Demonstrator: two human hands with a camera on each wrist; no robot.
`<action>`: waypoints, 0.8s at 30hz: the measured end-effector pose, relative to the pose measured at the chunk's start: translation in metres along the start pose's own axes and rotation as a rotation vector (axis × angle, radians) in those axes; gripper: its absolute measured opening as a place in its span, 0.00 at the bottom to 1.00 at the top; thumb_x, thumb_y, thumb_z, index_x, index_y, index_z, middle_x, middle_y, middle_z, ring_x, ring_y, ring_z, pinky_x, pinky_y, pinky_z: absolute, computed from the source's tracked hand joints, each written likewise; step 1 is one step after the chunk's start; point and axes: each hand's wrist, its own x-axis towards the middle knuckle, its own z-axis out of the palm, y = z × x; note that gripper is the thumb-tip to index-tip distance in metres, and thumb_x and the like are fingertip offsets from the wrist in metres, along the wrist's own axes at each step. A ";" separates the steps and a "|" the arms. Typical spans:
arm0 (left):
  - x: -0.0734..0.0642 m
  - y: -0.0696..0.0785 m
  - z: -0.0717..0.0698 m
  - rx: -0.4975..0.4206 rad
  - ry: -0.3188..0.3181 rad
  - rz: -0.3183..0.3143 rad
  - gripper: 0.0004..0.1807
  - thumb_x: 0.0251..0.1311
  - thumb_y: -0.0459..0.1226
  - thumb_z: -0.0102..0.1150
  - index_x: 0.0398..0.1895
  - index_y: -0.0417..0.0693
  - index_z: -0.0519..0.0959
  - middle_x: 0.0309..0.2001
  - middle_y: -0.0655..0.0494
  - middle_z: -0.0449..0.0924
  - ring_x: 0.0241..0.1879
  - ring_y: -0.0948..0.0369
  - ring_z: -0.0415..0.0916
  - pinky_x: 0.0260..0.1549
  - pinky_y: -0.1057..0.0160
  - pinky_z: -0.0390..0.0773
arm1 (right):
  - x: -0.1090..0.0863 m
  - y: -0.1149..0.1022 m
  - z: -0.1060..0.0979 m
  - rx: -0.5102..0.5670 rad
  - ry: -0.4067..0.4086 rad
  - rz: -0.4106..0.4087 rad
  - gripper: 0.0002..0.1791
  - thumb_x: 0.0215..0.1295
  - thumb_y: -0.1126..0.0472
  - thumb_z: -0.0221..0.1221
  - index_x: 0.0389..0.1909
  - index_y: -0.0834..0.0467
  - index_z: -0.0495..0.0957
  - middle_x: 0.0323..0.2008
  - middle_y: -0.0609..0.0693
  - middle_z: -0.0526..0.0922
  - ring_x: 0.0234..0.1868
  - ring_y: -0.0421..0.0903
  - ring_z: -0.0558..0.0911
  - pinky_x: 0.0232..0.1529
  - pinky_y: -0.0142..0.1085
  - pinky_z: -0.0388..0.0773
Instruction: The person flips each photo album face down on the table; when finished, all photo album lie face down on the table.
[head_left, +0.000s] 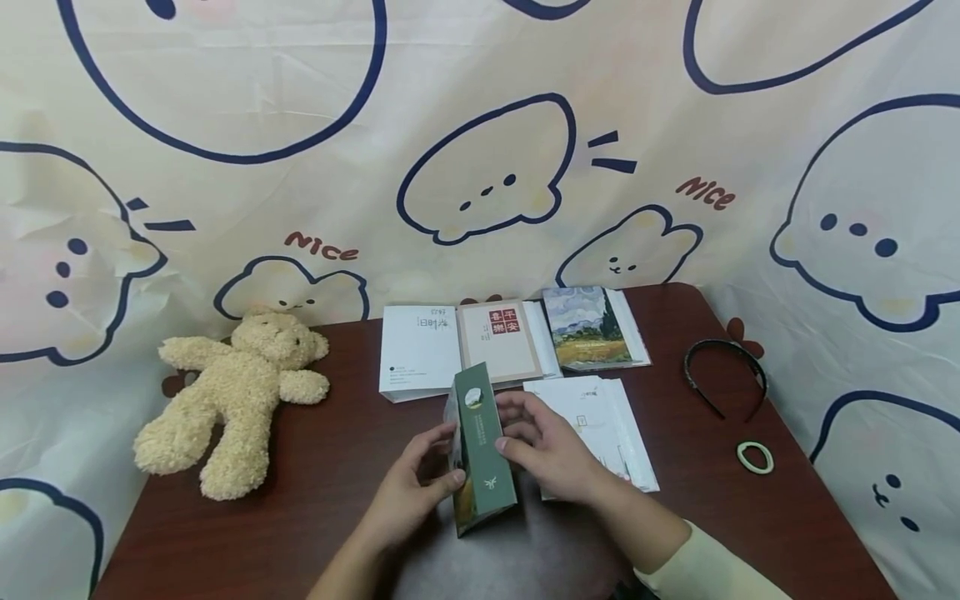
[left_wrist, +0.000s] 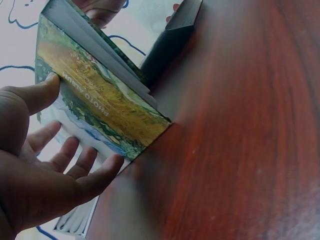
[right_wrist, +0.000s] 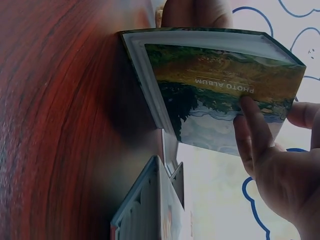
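A photo album with a green spine and a painted landscape cover stands on end over the table, its spine toward me. My left hand holds its left side, the thumb at the spine edge and the other fingertips by the cover. My right hand grips the opposite side, thumb on the spine and fingers on the painted cover. Pale page edges show between the slightly spread covers. Just beyond and under the right hand lies a white album.
Behind lie a white album, a beige album with red characters, and another painted album. On the left a cream teddy bear lies on the brown table. Rightward are a black headband and a green hair tie.
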 end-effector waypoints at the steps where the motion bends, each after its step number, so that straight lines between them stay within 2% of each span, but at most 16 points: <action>1: 0.000 0.000 0.001 -0.005 -0.001 0.002 0.36 0.61 0.33 0.73 0.73 0.53 0.72 0.66 0.50 0.73 0.64 0.46 0.73 0.64 0.38 0.72 | 0.000 0.000 -0.001 0.002 0.001 0.001 0.28 0.75 0.67 0.58 0.72 0.59 0.64 0.61 0.61 0.75 0.56 0.57 0.82 0.50 0.39 0.84; 4: 0.000 -0.001 0.003 0.008 0.004 0.001 0.35 0.60 0.33 0.74 0.72 0.52 0.73 0.65 0.49 0.73 0.64 0.46 0.73 0.63 0.40 0.74 | -0.001 0.002 -0.004 -0.006 0.004 0.006 0.28 0.75 0.67 0.58 0.73 0.58 0.64 0.61 0.61 0.75 0.56 0.57 0.82 0.50 0.40 0.85; 11: 0.000 0.000 0.005 0.026 -0.014 -0.021 0.35 0.62 0.36 0.73 0.72 0.56 0.73 0.67 0.48 0.69 0.63 0.46 0.72 0.54 0.47 0.82 | -0.005 0.004 -0.011 -0.063 0.019 0.043 0.28 0.75 0.64 0.59 0.73 0.56 0.66 0.63 0.61 0.75 0.59 0.56 0.82 0.53 0.38 0.84; 18: -0.001 0.001 0.009 0.088 -0.020 -0.004 0.35 0.62 0.37 0.73 0.73 0.59 0.73 0.70 0.50 0.67 0.64 0.45 0.72 0.56 0.50 0.82 | -0.011 0.008 -0.018 -0.103 0.028 0.076 0.25 0.76 0.62 0.59 0.71 0.57 0.71 0.66 0.61 0.74 0.61 0.57 0.81 0.52 0.36 0.83; 24: 0.000 0.001 0.010 0.139 -0.028 0.002 0.33 0.62 0.38 0.73 0.72 0.58 0.75 0.71 0.51 0.68 0.66 0.45 0.71 0.58 0.46 0.80 | -0.015 0.013 -0.022 -0.109 0.042 0.104 0.24 0.76 0.64 0.59 0.70 0.58 0.73 0.66 0.62 0.76 0.60 0.56 0.83 0.48 0.36 0.85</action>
